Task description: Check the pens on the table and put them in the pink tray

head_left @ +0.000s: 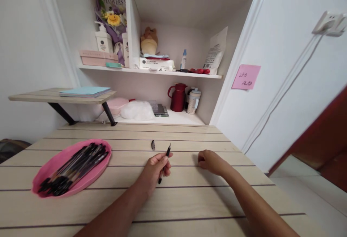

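My left hand (155, 167) is closed round a black pen (165, 164), tip pointing up and away, just above the wooden table (173, 197). A small black pen cap (153, 145) lies on the table a little beyond that hand. My right hand (210, 161) rests on the table to the right, fingers curled in; what they hold, if anything, is hidden. At the left a pink oval tray (51, 168) holds several black pens (74, 168).
A raised wooden shelf (40, 97) with a blue notebook (85, 91) stands at the back left. Behind the table are white shelves with a red jug (177, 97), a white cup (193, 101), bottles and packets. A pink sticky note (246, 76) hangs on the right wall.
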Motion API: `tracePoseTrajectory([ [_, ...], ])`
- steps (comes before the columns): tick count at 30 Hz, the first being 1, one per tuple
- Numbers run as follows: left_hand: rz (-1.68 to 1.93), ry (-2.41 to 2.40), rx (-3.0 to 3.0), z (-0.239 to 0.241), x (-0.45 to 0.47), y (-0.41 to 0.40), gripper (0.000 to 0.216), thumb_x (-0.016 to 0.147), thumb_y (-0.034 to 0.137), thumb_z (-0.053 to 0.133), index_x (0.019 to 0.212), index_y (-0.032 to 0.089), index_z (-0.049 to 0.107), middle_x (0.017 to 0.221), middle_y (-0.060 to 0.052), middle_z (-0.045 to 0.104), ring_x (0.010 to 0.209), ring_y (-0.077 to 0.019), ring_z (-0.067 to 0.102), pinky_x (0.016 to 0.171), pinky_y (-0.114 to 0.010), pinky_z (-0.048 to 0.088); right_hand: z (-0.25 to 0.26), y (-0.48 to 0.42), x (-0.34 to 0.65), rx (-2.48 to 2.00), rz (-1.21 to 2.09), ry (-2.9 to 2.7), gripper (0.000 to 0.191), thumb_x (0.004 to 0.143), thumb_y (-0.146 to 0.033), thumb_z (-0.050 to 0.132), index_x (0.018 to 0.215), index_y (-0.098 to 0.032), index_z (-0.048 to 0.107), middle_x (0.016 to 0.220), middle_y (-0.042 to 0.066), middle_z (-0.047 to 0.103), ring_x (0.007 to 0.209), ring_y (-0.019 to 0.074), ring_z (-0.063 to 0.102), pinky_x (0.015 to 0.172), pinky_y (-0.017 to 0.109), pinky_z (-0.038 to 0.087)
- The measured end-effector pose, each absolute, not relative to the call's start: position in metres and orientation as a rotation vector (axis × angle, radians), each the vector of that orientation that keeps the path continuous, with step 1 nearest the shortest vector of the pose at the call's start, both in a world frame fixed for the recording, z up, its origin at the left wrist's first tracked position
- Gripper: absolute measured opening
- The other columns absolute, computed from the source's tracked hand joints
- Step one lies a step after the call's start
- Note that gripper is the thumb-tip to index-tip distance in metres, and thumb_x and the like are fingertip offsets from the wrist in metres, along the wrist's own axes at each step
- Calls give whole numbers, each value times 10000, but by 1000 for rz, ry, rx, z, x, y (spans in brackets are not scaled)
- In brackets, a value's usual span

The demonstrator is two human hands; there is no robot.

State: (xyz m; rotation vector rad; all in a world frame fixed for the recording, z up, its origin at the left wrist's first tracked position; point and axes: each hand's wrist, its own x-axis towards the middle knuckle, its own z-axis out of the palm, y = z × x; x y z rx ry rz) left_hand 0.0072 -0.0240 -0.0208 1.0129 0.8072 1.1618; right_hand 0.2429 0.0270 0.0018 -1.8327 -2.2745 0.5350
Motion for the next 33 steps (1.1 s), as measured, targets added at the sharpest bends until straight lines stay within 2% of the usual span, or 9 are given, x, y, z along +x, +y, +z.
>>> tracePoseTrajectory([
  [4, 1129, 823, 1026, -20, 9, -25, 373, 722, 375, 558, 1019, 150, 581, 624, 10, 528, 472, -62, 470, 464, -201, 283, 20, 27, 221, -1519, 1064, -1944, 59, 674, -203, 502, 692, -159, 536, 559, 4, 579, 494, 106, 513, 475, 220, 374],
  [7, 1122, 819, 1039, -20, 9, -24, 369, 712, 385, 562, 995, 150, 589, 605, 15, 532, 450, -60, 456, 455, -201, 284, 41, 24, 196, -1208, 1223, -1814, 94, 657, -235, 556, 701, -151, 553, 522, -24, 530, 488, 87, 481, 484, 214, 382],
  [12, 1151, 829, 1038, -21, 8, -22, 366, 700, 397, 570, 962, 143, 595, 588, 18, 532, 443, -63, 454, 456, -200, 295, 63, 26, 169, -1077, 1285, -1769, 151, 633, -221, 590, 756, -138, 614, 534, -27, 515, 496, 73, 457, 499, 208, 383],
  [21, 1099, 894, 1086, -25, 5, -17, 387, 700, 406, 564, 975, 135, 597, 585, 13, 535, 422, -54, 436, 426, -193, 254, 62, 28, 166, -1053, 1193, -1990, 164, 648, -164, 518, 766, -156, 632, 587, -5, 553, 544, 96, 476, 503, 214, 365],
  [27, 1112, 916, 1074, -19, 8, -22, 392, 690, 395, 576, 977, 129, 602, 571, 24, 506, 398, -43, 397, 415, -196, 257, 62, 25, 166, -1057, 1118, -2021, 212, 640, -158, 531, 836, -164, 610, 638, -9, 544, 567, 93, 462, 499, 204, 342],
  [33, 1142, 902, 1088, -14, 8, -26, 396, 706, 389, 558, 1003, 129, 593, 572, 21, 503, 399, -41, 388, 392, -190, 227, 59, 24, 164, -935, 1237, -1951, 291, 643, -174, 568, 933, -164, 562, 668, -22, 542, 577, 90, 498, 523, 211, 355],
])
